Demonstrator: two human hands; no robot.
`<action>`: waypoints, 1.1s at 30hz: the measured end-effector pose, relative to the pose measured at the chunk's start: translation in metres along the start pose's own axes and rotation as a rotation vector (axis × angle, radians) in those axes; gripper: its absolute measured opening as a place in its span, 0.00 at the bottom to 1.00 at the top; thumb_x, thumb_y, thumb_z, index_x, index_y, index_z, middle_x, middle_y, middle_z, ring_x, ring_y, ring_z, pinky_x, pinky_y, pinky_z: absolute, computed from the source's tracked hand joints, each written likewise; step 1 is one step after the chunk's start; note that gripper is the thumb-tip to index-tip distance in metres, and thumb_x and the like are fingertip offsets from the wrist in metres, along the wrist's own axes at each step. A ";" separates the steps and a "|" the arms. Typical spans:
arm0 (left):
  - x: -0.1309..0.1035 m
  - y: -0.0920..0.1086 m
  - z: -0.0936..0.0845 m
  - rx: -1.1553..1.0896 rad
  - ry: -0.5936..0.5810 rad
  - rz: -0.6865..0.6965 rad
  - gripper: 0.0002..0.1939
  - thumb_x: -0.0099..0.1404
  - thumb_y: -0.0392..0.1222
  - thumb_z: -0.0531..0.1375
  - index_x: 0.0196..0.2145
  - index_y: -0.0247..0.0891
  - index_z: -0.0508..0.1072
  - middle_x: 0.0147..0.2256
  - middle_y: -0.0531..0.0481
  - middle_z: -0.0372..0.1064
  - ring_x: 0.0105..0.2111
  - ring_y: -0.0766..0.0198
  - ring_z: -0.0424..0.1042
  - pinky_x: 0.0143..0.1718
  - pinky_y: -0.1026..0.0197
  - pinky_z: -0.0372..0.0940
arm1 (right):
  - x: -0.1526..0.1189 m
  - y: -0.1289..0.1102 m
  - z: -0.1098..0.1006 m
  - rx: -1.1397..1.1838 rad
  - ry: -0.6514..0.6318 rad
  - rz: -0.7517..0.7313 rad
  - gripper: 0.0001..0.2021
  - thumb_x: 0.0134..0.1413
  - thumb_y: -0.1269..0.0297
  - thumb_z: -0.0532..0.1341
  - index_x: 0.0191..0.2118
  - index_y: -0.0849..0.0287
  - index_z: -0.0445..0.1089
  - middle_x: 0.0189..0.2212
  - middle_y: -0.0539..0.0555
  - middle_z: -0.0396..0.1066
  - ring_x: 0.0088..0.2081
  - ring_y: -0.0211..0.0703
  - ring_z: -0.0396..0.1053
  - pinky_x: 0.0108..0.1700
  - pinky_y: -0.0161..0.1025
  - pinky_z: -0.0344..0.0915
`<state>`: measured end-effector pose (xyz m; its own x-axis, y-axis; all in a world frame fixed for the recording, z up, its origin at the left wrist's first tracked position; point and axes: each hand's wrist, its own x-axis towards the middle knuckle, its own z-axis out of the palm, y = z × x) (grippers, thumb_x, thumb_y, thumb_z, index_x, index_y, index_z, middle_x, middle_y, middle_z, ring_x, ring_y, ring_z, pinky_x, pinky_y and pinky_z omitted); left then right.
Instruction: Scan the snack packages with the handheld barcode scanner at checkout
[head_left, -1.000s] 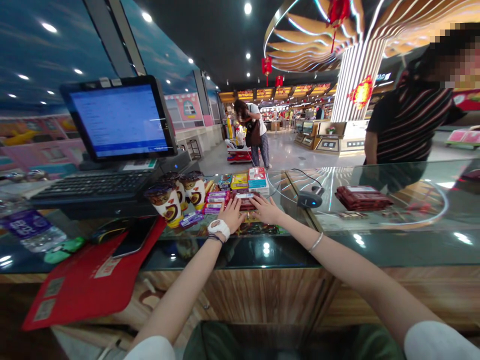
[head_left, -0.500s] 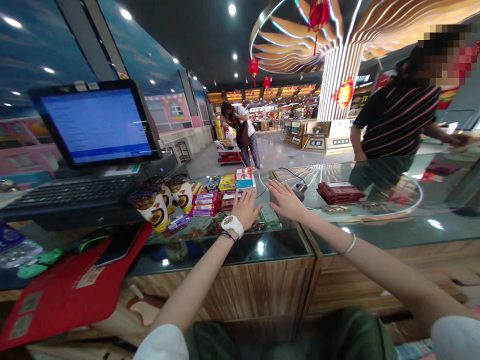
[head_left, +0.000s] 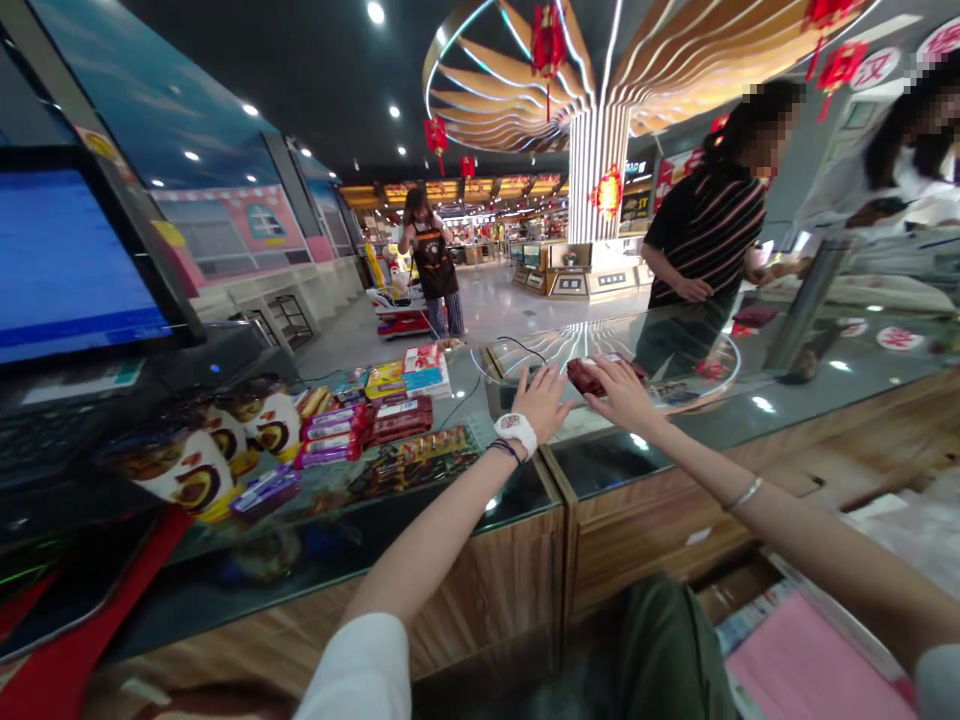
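**Left hand and right hand have shifted rightward, to the brown packs**

The counter is glossy glass above wood-grain panels. The left hand, loosely splayed, holds nothing visible. The right hand, fingers extended, lies over the packs on the right-hand glass; contact is unclear. This looks like reaching; gripping would call for curling the fingers round the stack. Wrappers look flat, slick, rectangular.

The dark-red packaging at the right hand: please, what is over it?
The right hand reaches over the dark-red packaging, which shows on both sides of the fingers. The part beneath them is covered; whether they grip it cannot be told.
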<state>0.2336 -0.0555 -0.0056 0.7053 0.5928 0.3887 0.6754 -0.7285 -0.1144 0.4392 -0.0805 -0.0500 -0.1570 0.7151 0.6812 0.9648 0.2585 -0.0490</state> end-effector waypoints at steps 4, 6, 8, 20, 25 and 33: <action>0.029 0.017 0.011 -0.061 0.023 0.017 0.26 0.73 0.47 0.49 0.65 0.37 0.60 0.67 0.43 0.55 0.68 0.52 0.50 0.70 0.40 0.40 | -0.012 0.033 -0.002 -0.027 0.036 0.084 0.26 0.62 0.59 0.54 0.62 0.63 0.61 0.64 0.65 0.60 0.65 0.55 0.57 0.67 0.58 0.49; 0.043 0.023 0.017 -0.091 0.029 0.004 0.26 0.73 0.47 0.50 0.65 0.37 0.60 0.67 0.43 0.54 0.68 0.52 0.51 0.70 0.40 0.41 | -0.017 0.047 -0.001 -0.039 0.039 0.126 0.27 0.62 0.58 0.54 0.64 0.62 0.59 0.65 0.65 0.59 0.65 0.55 0.56 0.67 0.58 0.50; 0.055 0.028 0.025 -0.116 0.029 -0.028 0.26 0.72 0.47 0.50 0.65 0.37 0.59 0.68 0.43 0.53 0.68 0.51 0.51 0.70 0.39 0.41 | -0.021 0.058 0.002 -0.055 0.031 0.174 0.29 0.62 0.58 0.54 0.66 0.60 0.57 0.66 0.65 0.57 0.66 0.56 0.55 0.66 0.59 0.50; 0.075 0.031 0.067 -0.152 0.020 -0.207 0.32 0.71 0.51 0.51 0.68 0.38 0.55 0.70 0.38 0.45 0.70 0.45 0.45 0.69 0.39 0.44 | -0.018 0.069 0.020 -0.073 -0.091 0.335 0.34 0.61 0.53 0.57 0.70 0.60 0.52 0.67 0.66 0.55 0.68 0.59 0.51 0.66 0.58 0.51; 0.074 0.030 0.069 -0.168 -0.022 -0.206 0.31 0.72 0.50 0.50 0.68 0.36 0.55 0.68 0.36 0.50 0.69 0.46 0.50 0.68 0.38 0.45 | -0.016 0.069 0.017 0.007 -0.127 0.327 0.32 0.62 0.56 0.57 0.69 0.58 0.53 0.66 0.63 0.58 0.68 0.57 0.53 0.66 0.60 0.50; 0.079 0.027 0.065 -0.191 0.040 -0.200 0.24 0.73 0.47 0.50 0.62 0.38 0.65 0.64 0.39 0.61 0.64 0.52 0.61 0.69 0.42 0.44 | -0.013 0.073 0.017 0.076 -0.082 0.296 0.27 0.60 0.64 0.59 0.64 0.61 0.61 0.61 0.66 0.65 0.64 0.54 0.61 0.65 0.59 0.53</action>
<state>0.3216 -0.0062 -0.0372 0.5501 0.7202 0.4227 0.7451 -0.6519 0.1410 0.5078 -0.0600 -0.0753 0.1089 0.8158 0.5680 0.9530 0.0769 -0.2930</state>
